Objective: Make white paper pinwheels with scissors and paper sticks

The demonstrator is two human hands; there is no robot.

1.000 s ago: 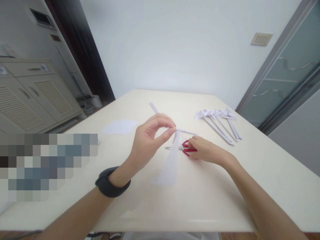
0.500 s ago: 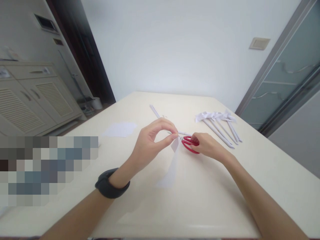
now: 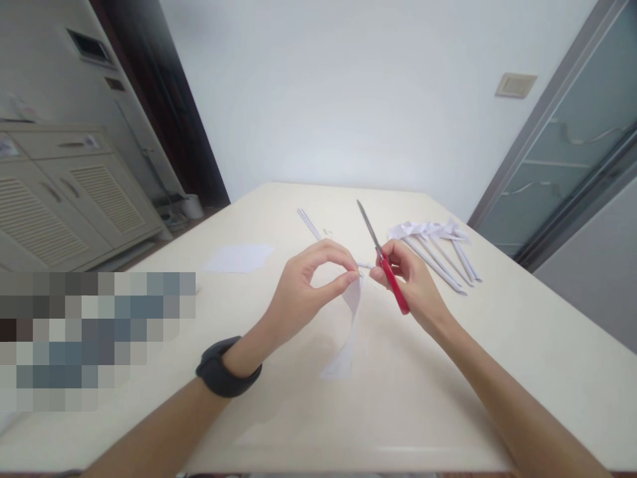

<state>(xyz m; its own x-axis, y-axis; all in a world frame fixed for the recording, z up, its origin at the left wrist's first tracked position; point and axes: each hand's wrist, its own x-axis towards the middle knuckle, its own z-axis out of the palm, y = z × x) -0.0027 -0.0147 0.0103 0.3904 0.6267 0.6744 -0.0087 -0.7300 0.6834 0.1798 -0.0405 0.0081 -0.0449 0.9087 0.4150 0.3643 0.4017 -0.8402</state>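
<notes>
Left hand [image 3: 308,285] pinching rolled paper stick [image 3: 365,266] with paper strip [image 3: 348,332] dangling to tabletop [image 3: 448,372]. Right hand [image 3: 408,279] now closed around red-handled scissors [image 3: 385,262], lifted off the tabletop since a second ago, blades up, ready for cutting. Beyond: about five finished paper sticks [image 3: 438,249], one paper sheet [image 3: 239,257].

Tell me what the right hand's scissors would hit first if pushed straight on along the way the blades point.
Probably nothing: the scissors in the right hand point up and away over bare table. Depth is unclear.
</notes>
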